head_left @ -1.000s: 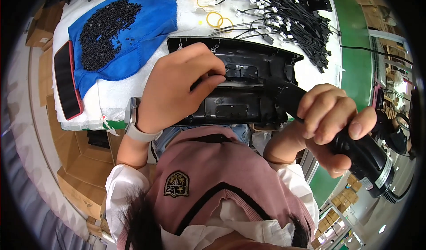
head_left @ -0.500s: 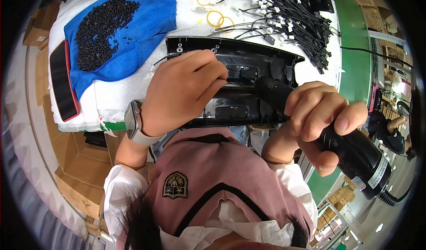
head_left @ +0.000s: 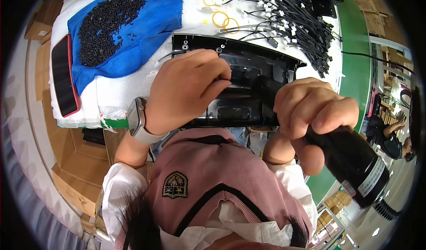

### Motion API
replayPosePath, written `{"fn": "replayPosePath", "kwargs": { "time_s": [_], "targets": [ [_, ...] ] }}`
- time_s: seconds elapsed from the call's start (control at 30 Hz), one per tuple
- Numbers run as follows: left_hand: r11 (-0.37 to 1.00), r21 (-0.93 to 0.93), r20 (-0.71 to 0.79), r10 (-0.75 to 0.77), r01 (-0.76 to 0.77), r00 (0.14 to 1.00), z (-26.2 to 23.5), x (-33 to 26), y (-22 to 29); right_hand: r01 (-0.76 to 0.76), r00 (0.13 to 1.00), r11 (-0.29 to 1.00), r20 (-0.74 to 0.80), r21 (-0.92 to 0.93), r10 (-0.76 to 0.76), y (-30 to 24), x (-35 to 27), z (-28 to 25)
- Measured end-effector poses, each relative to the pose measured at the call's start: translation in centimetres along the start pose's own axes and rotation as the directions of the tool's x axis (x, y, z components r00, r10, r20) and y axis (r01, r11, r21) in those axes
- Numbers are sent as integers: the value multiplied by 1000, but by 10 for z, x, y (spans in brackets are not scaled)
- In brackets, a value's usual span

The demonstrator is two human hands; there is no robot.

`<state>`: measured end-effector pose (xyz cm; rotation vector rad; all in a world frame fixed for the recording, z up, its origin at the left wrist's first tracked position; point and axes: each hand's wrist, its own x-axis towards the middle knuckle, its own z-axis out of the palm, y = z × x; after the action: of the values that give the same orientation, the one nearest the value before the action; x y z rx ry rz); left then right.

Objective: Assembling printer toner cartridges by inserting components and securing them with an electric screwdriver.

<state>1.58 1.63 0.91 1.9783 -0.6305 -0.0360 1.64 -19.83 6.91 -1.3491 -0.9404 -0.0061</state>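
A black plastic housing [head_left: 262, 61] lies at the near edge of the white table [head_left: 186, 10]. My left hand [head_left: 186, 90], with a pale watch on the wrist, rests on its left half, fingertips pinched at a spot near the middle. My right hand [head_left: 313, 108] is wrapped around a black electric screwdriver [head_left: 350, 161]. The tool's front end points into the housing just right of my left fingertips. Whether my left fingers hold a screw is hidden.
A blue cloth [head_left: 146, 23] carries a heap of small black screws [head_left: 104, 26]. A red-edged phone [head_left: 64, 81] lies at the table's left end. Several yellow rings [head_left: 219, 17] and a bundle of black wires with white plugs [head_left: 293, 19] lie behind. Cardboard boxes [head_left: 71, 161] stand below left.
My right hand has brought the screwdriver up and leftward, closer to the housing. My left hand stays on the housing, its fingers shifted slightly.
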Motion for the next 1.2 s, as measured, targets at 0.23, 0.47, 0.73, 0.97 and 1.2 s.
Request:
{"fn": "replayPosePath", "kwargs": {
  "time_s": [0.23,0.47,0.73,0.97,1.2],
  "targets": [
    [999,39,-39,4,-3,999,-2,2,8,115,979,993,-170,-7,-114,0,-8,3],
    [984,-177,-3,36,-36,999,-3,-3,32,472,840,811,-456,345,-295,-35,-19,-9],
    [957,-290,103,34,-3,994,5,0,49,523,819,763,-473,381,-325,-42,-31,-11],
    [965,-263,142,62,-23,988,13,5,51,479,851,783,-428,397,-304,-39,-39,-14],
    [952,-294,257,-12,90,966,21,14,58,485,834,778,-477,399,-275,-42,-52,-24]
  ]
}}
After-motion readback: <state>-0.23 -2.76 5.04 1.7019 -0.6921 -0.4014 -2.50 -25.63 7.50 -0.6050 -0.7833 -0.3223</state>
